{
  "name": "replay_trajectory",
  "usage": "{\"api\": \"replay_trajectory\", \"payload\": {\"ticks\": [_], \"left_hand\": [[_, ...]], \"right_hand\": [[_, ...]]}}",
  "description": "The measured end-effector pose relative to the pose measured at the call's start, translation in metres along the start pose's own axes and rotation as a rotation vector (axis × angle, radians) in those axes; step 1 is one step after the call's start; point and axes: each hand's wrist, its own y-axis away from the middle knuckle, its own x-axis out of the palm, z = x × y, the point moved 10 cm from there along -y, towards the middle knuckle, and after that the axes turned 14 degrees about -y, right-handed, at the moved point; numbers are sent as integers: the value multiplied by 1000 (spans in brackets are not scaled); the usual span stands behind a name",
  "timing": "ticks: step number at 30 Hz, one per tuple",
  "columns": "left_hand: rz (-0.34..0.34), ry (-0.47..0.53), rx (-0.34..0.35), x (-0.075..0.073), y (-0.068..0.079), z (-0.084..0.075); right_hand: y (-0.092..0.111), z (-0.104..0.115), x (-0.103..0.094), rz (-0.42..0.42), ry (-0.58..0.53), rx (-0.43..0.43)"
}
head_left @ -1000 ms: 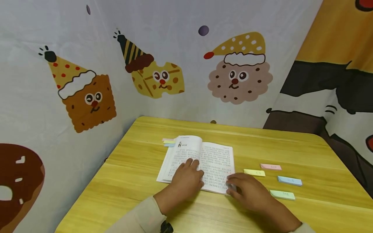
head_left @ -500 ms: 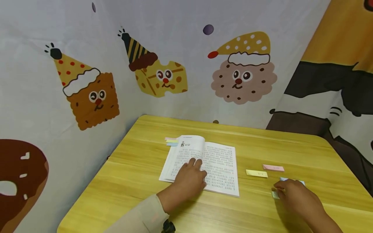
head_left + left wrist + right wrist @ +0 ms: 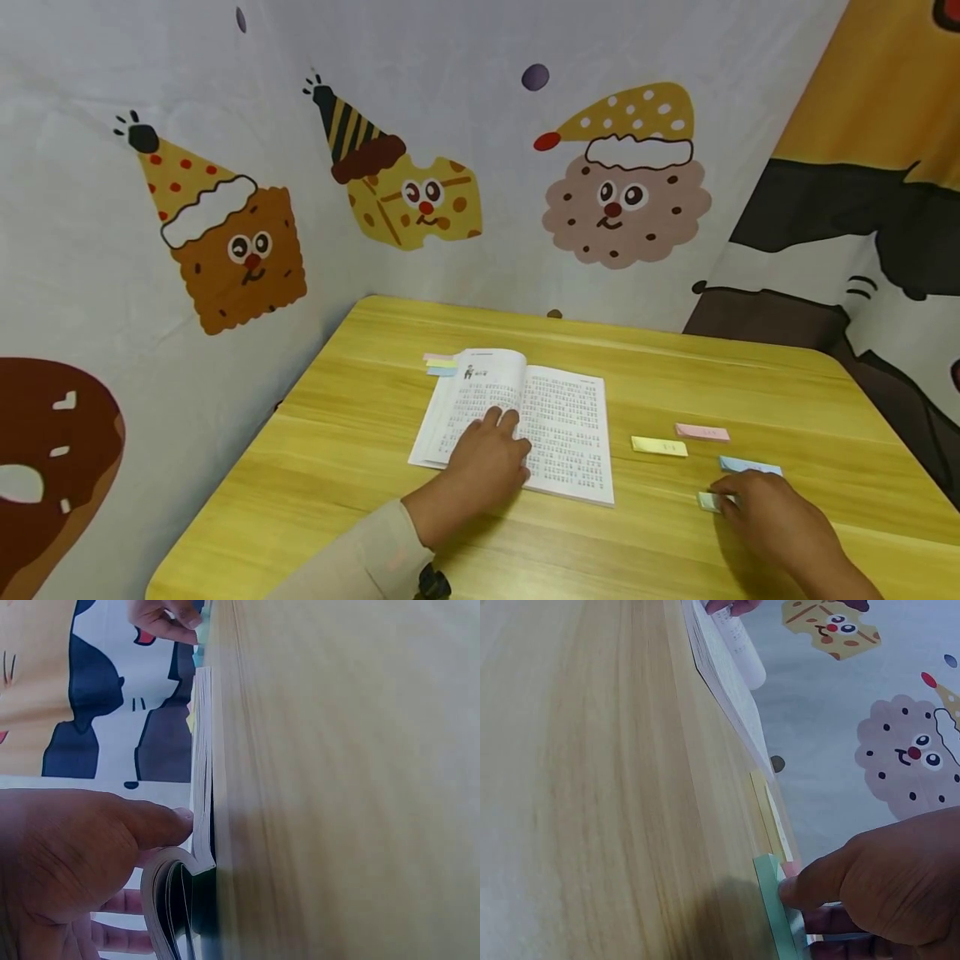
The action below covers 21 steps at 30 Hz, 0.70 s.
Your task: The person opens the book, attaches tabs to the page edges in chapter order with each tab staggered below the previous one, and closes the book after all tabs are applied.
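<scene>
An open book [image 3: 567,425] of printed text lies on the table in the head view. Across its gutter and lower pages rests my left hand [image 3: 487,454], the fingers spread and fairly straight. In the left wrist view the thumb [image 3: 161,823] presses near the inner edge of the pages. At the right, my right hand [image 3: 783,517] pinches a pale green sticky-note pad [image 3: 708,502] with thumb and fingers; the hand hides most of the pad. The right wrist view has the thumb on the green pad's [image 3: 775,900] face, fingers beyond it.
A yellow sticky-note pad [image 3: 659,447], a pink one [image 3: 702,432] and a blue one [image 3: 750,465] lie near the right hand. Several coloured tabs [image 3: 441,364] stick out from the book's left edge. A cartoon-printed cloth [image 3: 502,275] hangs behind the wooden table [image 3: 630,337].
My right hand has left the book's right page edge and moved right to the green sticky-note pad. My left hand stays on the book. The head view has shifted slightly.
</scene>
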Motion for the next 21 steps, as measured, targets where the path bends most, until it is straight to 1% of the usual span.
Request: {"api": "replay_trajectory", "payload": {"ticks": [3,6,12,17,21], "left_hand": [[-7,4,-2,0,0,0],[-13,8,-5,0,0,1],[-9,6,-3,2,0,1],[-4,9,-3,3,0,1],[-7,5,0,3,0,1]], "right_hand": [[1,0,-3,-26,-6,7],[1,-2,-4,-27,-24,35],[-1,-11,4,53,-75,141],[1,-11,5,76,-80,194],[4,-7,0,90,-75,238]]}}
